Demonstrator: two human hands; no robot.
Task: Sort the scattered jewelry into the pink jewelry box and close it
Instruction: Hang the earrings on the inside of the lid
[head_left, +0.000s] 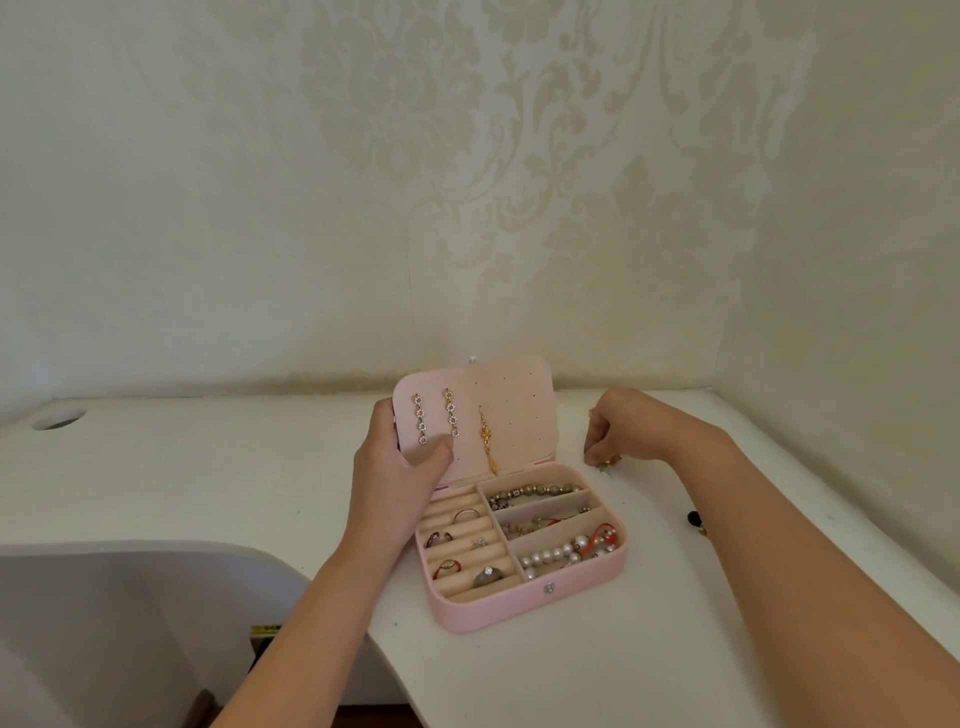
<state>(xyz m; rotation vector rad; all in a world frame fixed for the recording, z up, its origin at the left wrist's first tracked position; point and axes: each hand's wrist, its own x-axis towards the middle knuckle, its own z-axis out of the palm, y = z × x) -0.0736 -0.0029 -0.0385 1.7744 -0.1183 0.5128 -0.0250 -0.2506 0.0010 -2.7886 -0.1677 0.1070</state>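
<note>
Lid (519, 400) gripped by left hand (400, 462); right hand (618, 426) pinches gold piece (609, 461), mostly hidden.

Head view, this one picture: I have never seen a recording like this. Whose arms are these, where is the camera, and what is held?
No machine here: a person wears the camera on the head, so it looks down at their own arms. The left hand holds the lid of the open pink jewelry box on the white table. Earrings hang inside the lid; rings and a pearl bracelet lie in the compartments. The right hand pinches a small gold piece on the table beside the box. A small dark item lies loose farther right.
</note>
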